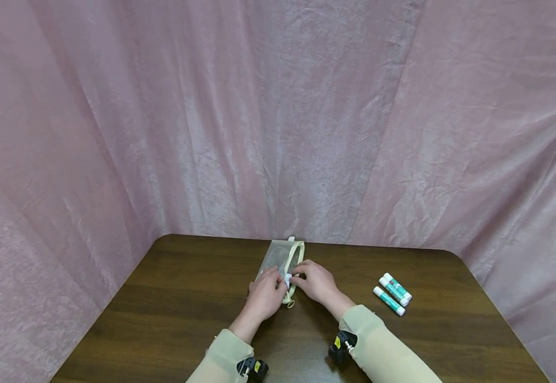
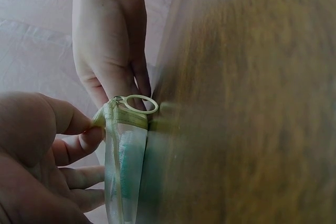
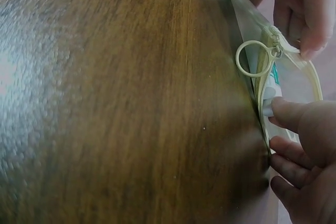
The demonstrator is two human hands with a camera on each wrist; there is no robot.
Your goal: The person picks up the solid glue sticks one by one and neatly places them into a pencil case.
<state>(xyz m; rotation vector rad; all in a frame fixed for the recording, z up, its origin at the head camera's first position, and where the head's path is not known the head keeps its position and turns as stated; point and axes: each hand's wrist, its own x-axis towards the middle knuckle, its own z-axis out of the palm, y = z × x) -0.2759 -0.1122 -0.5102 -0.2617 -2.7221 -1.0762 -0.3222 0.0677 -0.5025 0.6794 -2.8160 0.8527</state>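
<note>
A translucent mesh zip pouch (image 1: pixel 273 254) with pale yellow edging lies at the table's far middle, its mouth spread apart. Thumb and forefinger of my left hand (image 1: pixel 264 293) pinch the edging near the zip's ring pull (image 2: pixel 140 104). At the mouth, my right hand (image 1: pixel 317 282) holds a glue stick (image 3: pixel 269 103) by its white end, the thumb against it. Most of that stick is hidden by the pouch and fingers; a teal patch shows through the mesh in the left wrist view.
Three teal-and-white glue sticks (image 1: pixel 389 301) lie side by side on the brown wooden table (image 1: pixel 187 298), right of the hands. A pink curtain (image 1: pixel 278 117) hangs behind the table's far edge.
</note>
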